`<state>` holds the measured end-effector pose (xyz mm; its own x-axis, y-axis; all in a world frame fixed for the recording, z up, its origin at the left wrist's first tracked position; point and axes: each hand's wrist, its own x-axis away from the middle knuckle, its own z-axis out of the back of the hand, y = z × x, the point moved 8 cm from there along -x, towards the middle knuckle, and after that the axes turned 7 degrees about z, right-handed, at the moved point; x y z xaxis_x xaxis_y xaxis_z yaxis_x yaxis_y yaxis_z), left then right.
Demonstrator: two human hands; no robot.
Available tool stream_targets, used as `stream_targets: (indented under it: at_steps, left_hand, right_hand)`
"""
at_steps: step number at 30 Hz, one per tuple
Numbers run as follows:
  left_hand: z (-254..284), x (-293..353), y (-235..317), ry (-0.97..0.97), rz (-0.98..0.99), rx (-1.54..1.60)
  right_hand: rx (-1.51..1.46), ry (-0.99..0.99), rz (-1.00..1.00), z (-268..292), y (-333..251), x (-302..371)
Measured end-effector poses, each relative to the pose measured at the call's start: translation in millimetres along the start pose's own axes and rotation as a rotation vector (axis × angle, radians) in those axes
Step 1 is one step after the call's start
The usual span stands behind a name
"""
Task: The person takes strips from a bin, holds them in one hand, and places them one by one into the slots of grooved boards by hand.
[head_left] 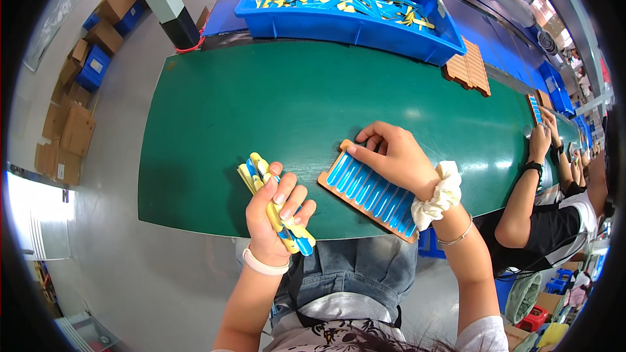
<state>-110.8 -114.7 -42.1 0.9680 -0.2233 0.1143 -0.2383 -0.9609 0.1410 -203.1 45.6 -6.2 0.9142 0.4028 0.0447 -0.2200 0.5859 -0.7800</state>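
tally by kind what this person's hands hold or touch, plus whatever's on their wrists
Stick bundle in the left hand (overlapping sticks, not countable singly): 1
Slotted tray at the right hand: 1
Pale wristband: 1
Cream scrunchie: 1
Thin bracelet: 1
Total: 5

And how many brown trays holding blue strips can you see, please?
2: the near tray under the right hand and the far tray by a co-worker's hand at right; others may be hidden.

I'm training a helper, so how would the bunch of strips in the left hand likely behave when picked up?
The strips are probably fairly stiff, since they stick out straight past the left hand. They look thin, so each is likely light. Bunched unevenly, they may slide apart.
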Motion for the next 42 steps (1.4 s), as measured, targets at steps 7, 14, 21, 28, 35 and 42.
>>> stream_targets:
  at_steps: [7,14,21,28,35,42]
  left_hand:
    - [-2.1,-1.3,2.9,-0.065,-0.012,0.008]
    - [-0.5,-3.8,-1.1,-0.058,0.003,0.001]
    - [-2.9,2.0,2.5,-0.077,-0.009,-0.023]
    - [-2.8,-5.2,-6.8,-0.072,0.018,-0.033]
    - [6.8,-5.5,2.2,-0.073,0.013,-0.003]
    - [2.5,-4.8,-0.7,-0.103,-0.002,-0.039]
  right_hand:
    - [-0.227,-0.005,-0.003,9.3,8.0,7.6]
    - [0.489,-0.002,0.238,15.0,-24.4,91.5]
    - [0.556,0.225,-0.004,54.3,7.6,98.2]
    - [0.765,0.369,-0.051,131.6,31.6,117.8]
    - [0.428,0.166,1.074,109.8,-176.4,130.3]
    - [0.339,0.334,0.794,112.3,-168.1,120.7]
